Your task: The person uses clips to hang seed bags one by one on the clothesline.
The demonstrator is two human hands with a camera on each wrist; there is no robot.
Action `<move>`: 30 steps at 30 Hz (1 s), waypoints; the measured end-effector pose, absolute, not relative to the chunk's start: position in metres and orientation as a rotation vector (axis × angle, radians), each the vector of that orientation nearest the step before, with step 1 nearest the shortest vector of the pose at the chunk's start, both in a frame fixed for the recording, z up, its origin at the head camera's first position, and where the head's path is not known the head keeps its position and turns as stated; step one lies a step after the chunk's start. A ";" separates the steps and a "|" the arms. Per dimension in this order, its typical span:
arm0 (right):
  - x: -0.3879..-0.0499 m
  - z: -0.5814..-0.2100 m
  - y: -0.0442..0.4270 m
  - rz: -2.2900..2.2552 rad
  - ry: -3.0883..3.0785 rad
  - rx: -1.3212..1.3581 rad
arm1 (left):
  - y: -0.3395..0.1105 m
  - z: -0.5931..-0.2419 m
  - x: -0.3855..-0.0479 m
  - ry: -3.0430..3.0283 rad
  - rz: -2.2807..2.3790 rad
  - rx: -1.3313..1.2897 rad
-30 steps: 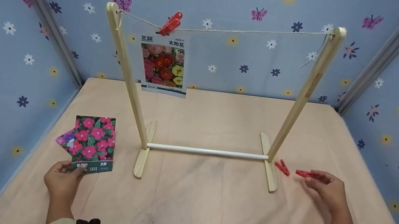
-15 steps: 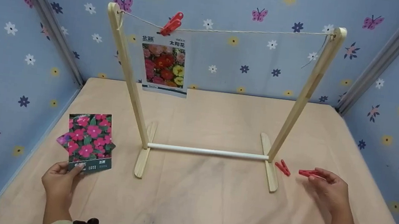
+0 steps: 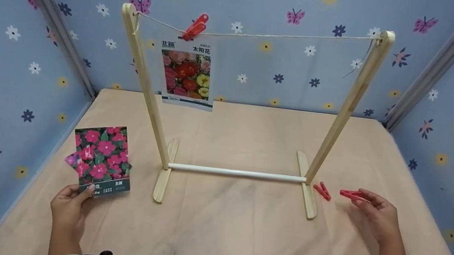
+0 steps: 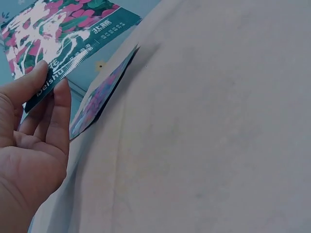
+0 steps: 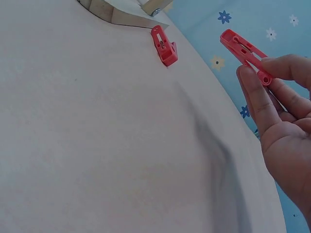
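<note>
My left hand (image 3: 70, 203) pinches the lower left corner of a seed packet (image 3: 103, 151) printed with pink flowers. In the left wrist view this packet is lifted above the table, over a second seed packet (image 4: 104, 96) lying there, mostly hidden from the head view. With thumb and fingers my right hand (image 3: 380, 215) pinches a red clothespin (image 5: 245, 53) by its handle end, above the table. Another red clothespin (image 3: 322, 191) lies beside the stand's right foot. A third red clothespin (image 3: 195, 27) clips a white-topped seed packet (image 3: 187, 75) to the string (image 3: 286, 36).
A wooden stand (image 3: 148, 96) with two leaning posts, a white crossbar (image 3: 236, 173) and flat feet stands mid-table between my hands. Its string sags toward the left. Flower-patterned blue walls (image 3: 268, 2) enclose the peach tablecloth (image 3: 214, 230) at the back and sides.
The pink-flower packet has risen a little and shifted left at its top, tilting in my left hand. My right hand has moved slightly up and right with its clothespin.
</note>
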State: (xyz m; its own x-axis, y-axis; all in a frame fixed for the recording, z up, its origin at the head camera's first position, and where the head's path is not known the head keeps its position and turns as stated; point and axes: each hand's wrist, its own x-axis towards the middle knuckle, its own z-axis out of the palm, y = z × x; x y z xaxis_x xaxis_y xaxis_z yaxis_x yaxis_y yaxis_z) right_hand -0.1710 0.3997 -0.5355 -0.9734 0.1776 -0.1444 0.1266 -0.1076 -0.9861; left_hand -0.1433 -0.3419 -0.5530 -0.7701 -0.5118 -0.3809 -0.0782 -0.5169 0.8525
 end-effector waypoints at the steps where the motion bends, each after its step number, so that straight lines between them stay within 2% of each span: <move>1: -0.170 -0.535 0.398 2.316 -2.041 -0.335 | -0.341 -0.553 -0.142 -1.350 -2.379 0.884; 10: -0.168 -0.528 0.390 2.459 -1.850 -0.242 | -0.332 -0.559 -0.136 -1.260 -2.472 0.748; 30: -0.174 -0.509 0.364 2.579 -1.526 0.035 | -0.302 -0.538 -0.143 -1.416 -2.496 0.491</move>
